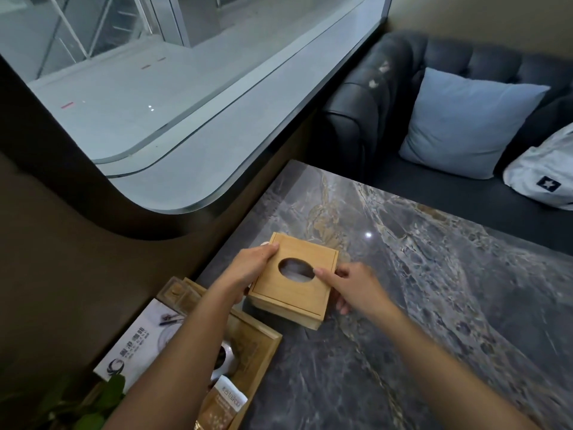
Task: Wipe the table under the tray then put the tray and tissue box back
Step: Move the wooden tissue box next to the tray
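A square wooden tissue box (297, 293) with an oval slot on top sits on the dark marble table (434, 305) near its left edge. My left hand (248, 271) grips the box's left side, thumb over the top edge. My right hand (350, 287) holds the right side, its thumb lying on the lid beside the slot. A wooden tray (263, 342) lies at the table's near left corner, just behind the box toward me, partly hidden by my left forearm.
The tray holds a white printed card (139, 346), a small round metal object (228, 358) and a paper packet (223, 405). Green leaves (102, 401) show at bottom left. A dark sofa (403, 88) with a blue cushion (465, 122) and a white bag (545, 175) stands beyond the table.
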